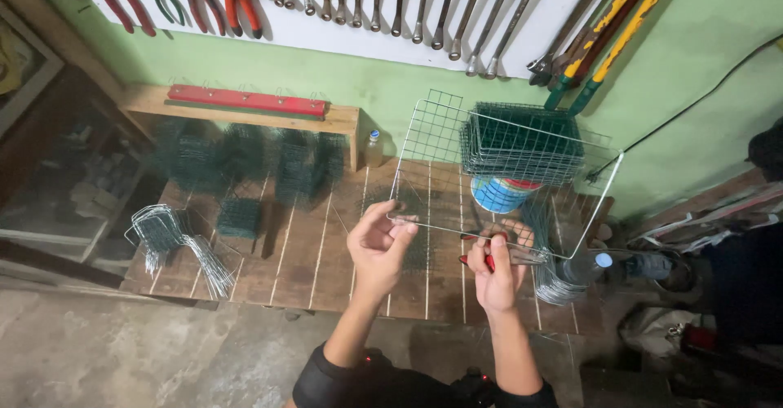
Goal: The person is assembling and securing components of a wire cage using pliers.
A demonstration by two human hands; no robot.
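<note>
Where hands (440, 249) meet, wire frame (506, 180).

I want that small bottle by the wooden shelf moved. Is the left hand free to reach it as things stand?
Probably not right away: the left hand is pinching the wire mesh frame's lower edge. The small bottle stands beyond it on the slatted table, with nothing visibly between.

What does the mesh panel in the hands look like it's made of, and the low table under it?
The mesh panel: thin bare metal wire, silvery and slightly shiny, joined in a square grid, probably welded. The left hand pinches its near edge; the right hand holds a red-handled tool at it. The table: unpainted brown wooden slats with visible gaps, dull and worn.
</note>
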